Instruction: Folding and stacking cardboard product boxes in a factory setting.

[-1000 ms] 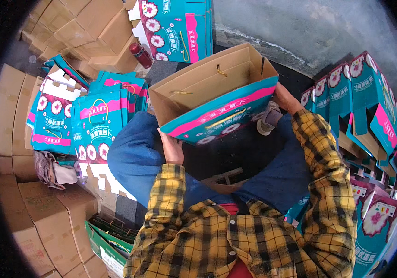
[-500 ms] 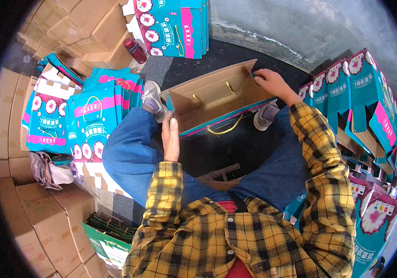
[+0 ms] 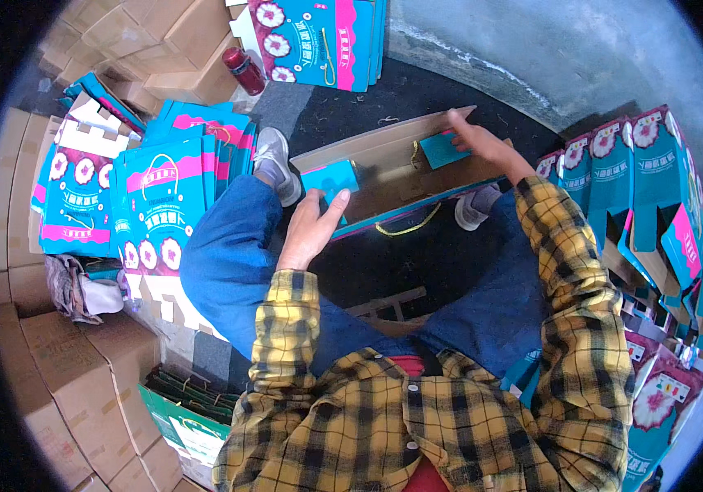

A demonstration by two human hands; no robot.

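Head view: person in yellow-black plaid shirt & blue jeans sits looking down at a long open gift box of brown cardboard w/ teal-pink outside (image 3: 392, 176), lying on its side on the dark floor mat (image 3: 417, 254) between the two grey sneakers. Left hand (image 3: 312, 231) at the box's left end, fingers stretched out flat & loose, not gripping, tips touching a teal end flap (image 3: 331, 179) folded into the box. Right hand (image 3: 483, 143) at the upper right rim, fingers pressing on a second small teal flap (image 3: 443, 150) inside; can't tell if it's pinched or just pushed. Yellow cord handle (image 3: 407, 225) hangs off the box's lower edge. Left of the legs: stack of flat teal-pink printed box blanks (image 3: 163, 205). Right: row of standing assembled teal gift boxes (image 3: 655, 189). Top: more flat blanks leaning upright (image 3: 319, 41), w/ a dark red bottle (image 3: 245, 70) beside them. Plain brown cartons (image 3: 48, 369) piled along left edge.
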